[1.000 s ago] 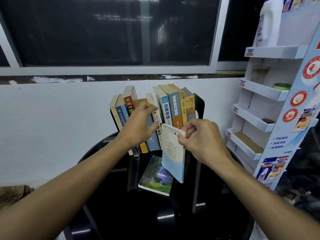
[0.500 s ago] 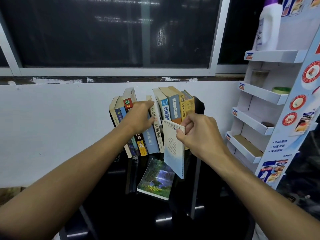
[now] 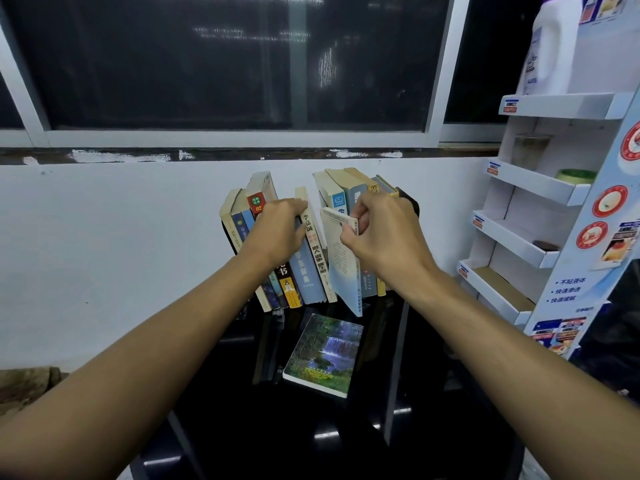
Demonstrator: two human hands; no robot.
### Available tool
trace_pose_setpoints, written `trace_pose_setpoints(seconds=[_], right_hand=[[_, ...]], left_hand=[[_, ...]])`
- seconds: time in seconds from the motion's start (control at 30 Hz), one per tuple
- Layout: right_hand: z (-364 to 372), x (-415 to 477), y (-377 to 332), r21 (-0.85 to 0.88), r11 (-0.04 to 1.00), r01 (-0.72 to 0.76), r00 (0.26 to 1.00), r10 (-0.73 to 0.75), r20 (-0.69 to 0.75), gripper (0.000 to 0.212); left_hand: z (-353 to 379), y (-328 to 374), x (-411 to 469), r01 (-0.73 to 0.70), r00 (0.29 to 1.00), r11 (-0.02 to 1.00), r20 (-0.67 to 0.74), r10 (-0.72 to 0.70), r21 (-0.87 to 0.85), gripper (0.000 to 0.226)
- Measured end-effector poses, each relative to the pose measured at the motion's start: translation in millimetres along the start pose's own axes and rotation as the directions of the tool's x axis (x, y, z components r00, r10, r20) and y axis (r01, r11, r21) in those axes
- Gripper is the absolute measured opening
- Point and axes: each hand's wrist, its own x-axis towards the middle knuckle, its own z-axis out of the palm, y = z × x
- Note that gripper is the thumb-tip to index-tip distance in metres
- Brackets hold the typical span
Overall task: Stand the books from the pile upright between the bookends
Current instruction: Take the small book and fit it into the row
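Several books stand in a row on the black round table, against the white wall. My left hand presses the left group of books aside, so a gap opens in the middle of the row. My right hand grips the top of a pale blue book, held upright and slightly tilted at the mouth of that gap, its lower edge near the table. The right black bookend peeks out behind my right hand. One book with a waterfall cover lies flat on the table in front.
A white cardboard display rack with several shelves stands close on the right, a white jug on its top shelf. A dark window and sill run above the wall behind the books.
My right hand has carried the pale blue book up and away from me, to the gap in the row. My left hand has slid down the spines and pushed the left books further left.
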Motion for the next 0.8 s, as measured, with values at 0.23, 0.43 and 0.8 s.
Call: trace_pose_setpoints(seconds=[0.23,0.43,0.8], right_hand=[[22.0,18.0,-2.4,-0.087,0.996,0.026,1.0,-0.025,0.016,0.009],[38.0,26.7,-2.0,-0.174,0.985,0.018,0.999,-0.012,0.035,0.01],[87.4,10.8,28.1,-0.015,1.0,-0.007,1.0,0.007,-0.011,0.007]], left_hand=[[6.7,-7.5,-0.2,-0.06,0.998,0.998,-0.014,0.06,0.005,0.018],[12.3,-10.8,0.8,-0.082,0.996,0.996,-0.032,0.081,-0.02,0.013],[23.2,-19.2,4.6,-0.081,0.996,0.996,-0.033,0.079,-0.043,0.013]])
